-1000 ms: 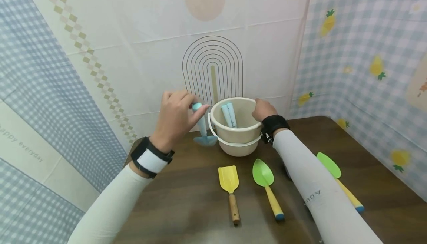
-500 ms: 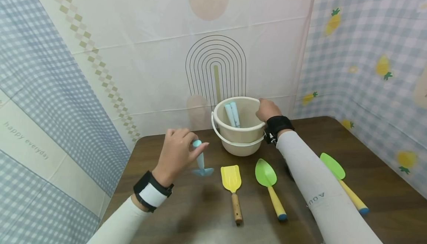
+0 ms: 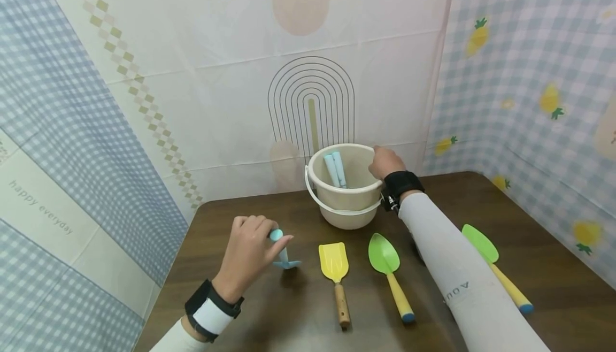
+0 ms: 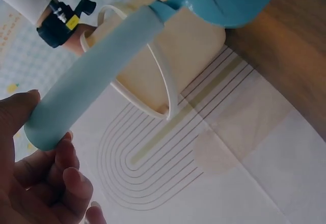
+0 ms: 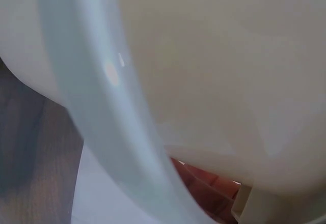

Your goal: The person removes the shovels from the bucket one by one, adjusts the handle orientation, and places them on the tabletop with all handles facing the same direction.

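My left hand [image 3: 245, 255] pinches the end of a small blue shovel's [image 4: 94, 76] pale handle between thumb and fingers. The shovel hangs blade down, close over the table, left of the yellow shovel. Its teal blade [image 4: 234, 2] is cut off by the edge of the left wrist view. At the back of the table stands a beige bucket [image 3: 348, 202] with a white bail. Two light blue handles [image 3: 335, 170] lean inside it. My right hand [image 3: 386, 162] grips the bucket's right rim; in the right wrist view the bucket mostly hides its fingers [image 5: 209, 186].
A yellow shovel [image 3: 333, 262] with a wooden handle lies in front of the bucket. To its right lies a green trowel [image 3: 384, 254]. Another green trowel [image 3: 481, 242] lies beyond my right forearm. Patterned cloth [image 3: 231, 116] hangs behind the brown table [image 3: 216, 239].
My left hand has carried the blue shovel from beside the bucket down and toward me, left of the yellow shovel. My right hand has stayed on the bucket's rim.
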The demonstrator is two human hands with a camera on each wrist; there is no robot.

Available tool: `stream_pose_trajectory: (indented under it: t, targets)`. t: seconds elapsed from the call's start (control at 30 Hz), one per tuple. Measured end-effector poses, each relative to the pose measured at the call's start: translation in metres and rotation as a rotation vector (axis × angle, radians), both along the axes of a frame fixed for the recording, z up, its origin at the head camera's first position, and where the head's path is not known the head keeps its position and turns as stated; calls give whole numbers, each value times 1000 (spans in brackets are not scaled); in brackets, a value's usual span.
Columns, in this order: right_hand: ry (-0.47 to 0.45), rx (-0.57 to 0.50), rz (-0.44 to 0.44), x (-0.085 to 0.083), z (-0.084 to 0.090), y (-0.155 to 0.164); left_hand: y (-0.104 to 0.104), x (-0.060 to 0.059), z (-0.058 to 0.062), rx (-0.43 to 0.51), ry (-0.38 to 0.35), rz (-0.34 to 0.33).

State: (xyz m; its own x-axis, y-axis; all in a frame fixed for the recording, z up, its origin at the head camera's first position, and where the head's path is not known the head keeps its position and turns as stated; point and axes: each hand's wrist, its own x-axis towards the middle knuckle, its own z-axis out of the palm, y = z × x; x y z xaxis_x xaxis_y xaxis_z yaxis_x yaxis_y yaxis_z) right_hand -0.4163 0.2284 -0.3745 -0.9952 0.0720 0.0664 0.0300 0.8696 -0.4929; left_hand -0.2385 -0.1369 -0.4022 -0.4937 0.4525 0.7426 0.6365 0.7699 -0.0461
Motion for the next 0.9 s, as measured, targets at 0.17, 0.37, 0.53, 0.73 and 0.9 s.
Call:
stream_pose_trajectory:
  t: [0.17, 0.37, 0.53, 0.73, 0.9]
  targets:
    - [-6, -3, 0, -2, 1, 2, 0, 17, -10, -38, -41, 16]
    - [-9, 6, 8, -1, 4, 1, 2, 33, -26, -170, -109, 52]
    - [-7, 8, 7, 2, 6, -2, 3, 42, -36, -274, -165, 32]
    - [-7, 3, 3, 6, 5, -3, 3, 48, -44, -396, -284, 7]
    - [-4, -1, 4, 7, 6, -4, 1, 48, -54, -440, -367, -35]
